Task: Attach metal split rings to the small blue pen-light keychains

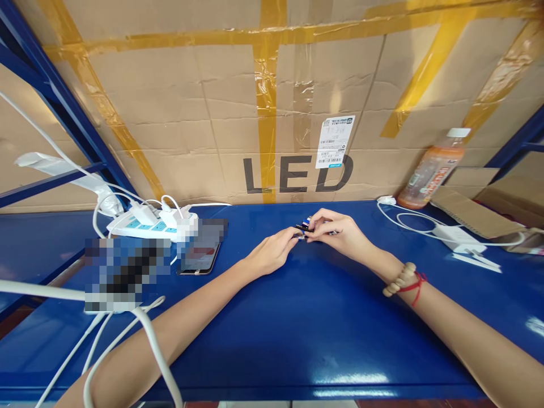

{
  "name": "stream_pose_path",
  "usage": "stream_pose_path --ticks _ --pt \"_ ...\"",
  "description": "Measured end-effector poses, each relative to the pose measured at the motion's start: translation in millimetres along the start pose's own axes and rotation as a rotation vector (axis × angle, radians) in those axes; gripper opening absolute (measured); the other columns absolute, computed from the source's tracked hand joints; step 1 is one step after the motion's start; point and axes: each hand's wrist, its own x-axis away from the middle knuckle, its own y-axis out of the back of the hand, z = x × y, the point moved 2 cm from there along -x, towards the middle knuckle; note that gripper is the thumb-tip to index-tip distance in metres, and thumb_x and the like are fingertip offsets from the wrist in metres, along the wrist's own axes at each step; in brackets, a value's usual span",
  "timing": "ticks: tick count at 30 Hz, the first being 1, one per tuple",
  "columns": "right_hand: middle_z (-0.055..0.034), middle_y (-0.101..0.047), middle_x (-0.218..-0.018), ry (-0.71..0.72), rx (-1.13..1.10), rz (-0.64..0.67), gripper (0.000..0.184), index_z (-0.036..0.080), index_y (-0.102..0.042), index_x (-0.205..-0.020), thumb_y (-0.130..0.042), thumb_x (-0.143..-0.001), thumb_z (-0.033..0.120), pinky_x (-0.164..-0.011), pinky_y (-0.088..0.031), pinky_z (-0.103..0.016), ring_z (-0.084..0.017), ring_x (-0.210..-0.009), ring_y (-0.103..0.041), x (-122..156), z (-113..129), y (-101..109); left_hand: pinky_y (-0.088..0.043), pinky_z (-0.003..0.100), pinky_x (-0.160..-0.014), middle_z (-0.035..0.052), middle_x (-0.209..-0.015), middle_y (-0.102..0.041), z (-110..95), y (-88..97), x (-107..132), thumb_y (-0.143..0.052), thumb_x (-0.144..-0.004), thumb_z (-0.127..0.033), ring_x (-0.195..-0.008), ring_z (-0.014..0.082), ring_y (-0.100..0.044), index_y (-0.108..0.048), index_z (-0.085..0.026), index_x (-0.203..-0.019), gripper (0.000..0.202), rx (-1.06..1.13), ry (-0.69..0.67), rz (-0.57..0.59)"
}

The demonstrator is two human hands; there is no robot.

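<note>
Both hands meet above the blue shelf surface, near its middle. My left hand has its thumb and fingers pinched on one end of a small black piece. From the other side my right hand is closed on the same piece, thumb against fingertips. Bits of blue, white and shiny metal show beside the black part, between the fingers. The piece is too small and too covered to tell its kind. A beaded bracelet with a red string is on my right wrist.
A large taped cardboard box stands behind. To the left are a white power strip, a phone and loose cables crossing over my left forearm. At right are a drink bottle, a white charger and cut cardboard.
</note>
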Motion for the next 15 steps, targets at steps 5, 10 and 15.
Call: stream_pose_path --ticks 5,10,15 --pt "-0.0043 -0.058 -0.085 0.021 -0.070 -0.010 0.019 0.024 -0.072 -0.070 -0.061 -0.080 0.036 -0.067 -0.051 -0.031 -0.014 -0.071 -0.059 1 -2 -4 -0.049 0.028 -0.071 0.0053 -0.101 -0.063 1 -0.3 1 -0.032 -0.094 -0.024 -0.088 0.0182 -0.063 -0.045 -0.020 -0.104 0.017 -0.013 -0.008 0.000" --pt "-0.0034 -0.058 -0.081 0.049 -0.100 -0.024 0.017 0.024 -0.071 -0.069 -0.061 -0.080 0.032 -0.067 -0.049 -0.031 -0.014 -0.072 -0.059 1 0 -10 -0.049 0.027 -0.070 0.0054 -0.100 -0.064 3 -2.2 3 -0.034 -0.094 -0.023 -0.088 0.0182 -0.064 -0.044 -0.020 -0.100 0.012 -0.030 -0.025 -0.014" --pt "-0.0028 -0.059 -0.078 0.044 -0.060 -0.022 0.017 0.023 -0.071 -0.069 -0.062 -0.079 0.033 -0.066 -0.046 -0.031 -0.014 -0.070 -0.057 3 2 -11 -0.050 0.027 -0.074 0.0057 -0.104 -0.065 3 -2.4 4 -0.037 -0.093 -0.022 -0.091 0.0179 -0.064 -0.045 -0.020 -0.093 0.008 -0.046 -0.082 -0.051"
